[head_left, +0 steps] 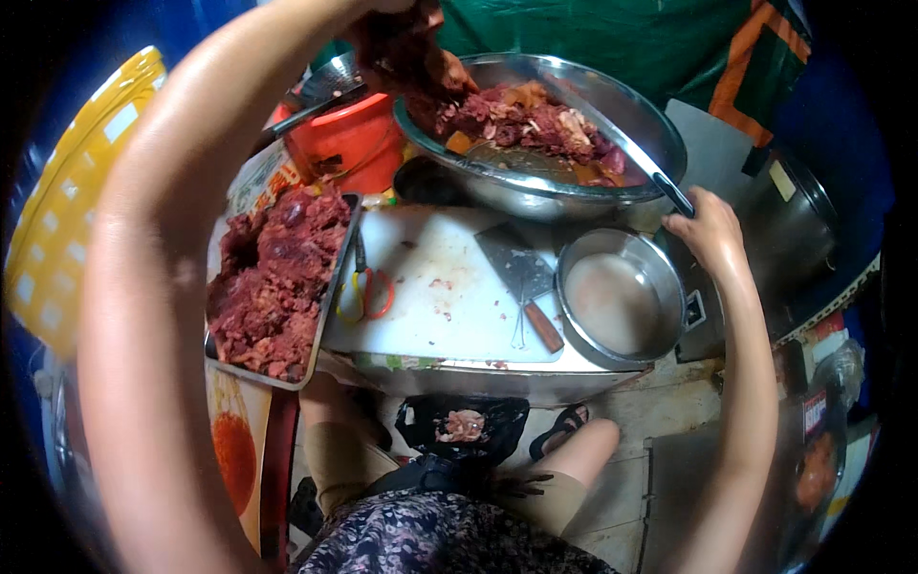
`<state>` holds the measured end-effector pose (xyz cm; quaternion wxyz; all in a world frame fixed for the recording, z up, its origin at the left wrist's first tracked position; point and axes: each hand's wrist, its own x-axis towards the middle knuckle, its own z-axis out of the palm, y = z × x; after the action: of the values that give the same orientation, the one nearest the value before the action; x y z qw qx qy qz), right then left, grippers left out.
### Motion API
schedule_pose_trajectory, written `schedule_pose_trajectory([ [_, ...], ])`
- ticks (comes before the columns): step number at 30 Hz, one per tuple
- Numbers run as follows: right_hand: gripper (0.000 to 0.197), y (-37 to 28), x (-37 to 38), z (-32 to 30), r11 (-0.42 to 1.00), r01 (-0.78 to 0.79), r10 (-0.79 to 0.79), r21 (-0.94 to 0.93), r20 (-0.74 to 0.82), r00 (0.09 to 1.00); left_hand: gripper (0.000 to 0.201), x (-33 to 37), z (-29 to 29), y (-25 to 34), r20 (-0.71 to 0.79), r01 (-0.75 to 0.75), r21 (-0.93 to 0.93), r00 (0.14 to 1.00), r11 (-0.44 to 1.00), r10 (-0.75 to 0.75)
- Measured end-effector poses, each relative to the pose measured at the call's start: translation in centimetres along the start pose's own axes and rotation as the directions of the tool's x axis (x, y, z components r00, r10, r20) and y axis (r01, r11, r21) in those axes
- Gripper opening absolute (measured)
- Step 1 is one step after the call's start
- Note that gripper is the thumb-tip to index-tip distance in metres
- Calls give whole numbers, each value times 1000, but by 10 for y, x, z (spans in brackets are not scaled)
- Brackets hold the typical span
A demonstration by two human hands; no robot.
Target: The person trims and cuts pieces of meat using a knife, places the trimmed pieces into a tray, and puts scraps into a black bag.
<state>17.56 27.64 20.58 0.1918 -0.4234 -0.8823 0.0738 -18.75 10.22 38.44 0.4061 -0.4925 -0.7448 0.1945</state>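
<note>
your two hands are well apart. your left hand (449, 75) reaches past the upper left rim of the basin, among dark red meat; it is blurred and partly hidden, so whether its fingers are clamped on a piece cannot be told. your right hand (710, 230) is closed around the black handle of a long metal utensil (622, 143), which slants up and leftward over the basin.

the wide steel basin (535, 199) sits beyond the board, with red meat pieces (535, 120) heaped in it and some bare bottom showing near you. nearer you lies a white cutting board (421, 249) — on it are a flat dark blade with a wooden handle (512, 258) and, by the left side, scissors with orange and yellow loops (367, 287).

left of the board, a metal tray (256, 376) is piled with more meat (282, 277); to the right, a round metal pan (674, 297) holds cloudy liquid (612, 287). a red bucket (359, 153) stands left of the basin. below, between your legs, a black bag (507, 421) holds pale scraps (462, 426).
</note>
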Motion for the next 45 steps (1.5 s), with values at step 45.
schedule_pose_trajectory([
  [45, 24, -309, -131, 373, 785, 437, -406, 439, -168, 899, 8, -233, 224, 181, 898, 511, -425, 339, -747, -279],
])
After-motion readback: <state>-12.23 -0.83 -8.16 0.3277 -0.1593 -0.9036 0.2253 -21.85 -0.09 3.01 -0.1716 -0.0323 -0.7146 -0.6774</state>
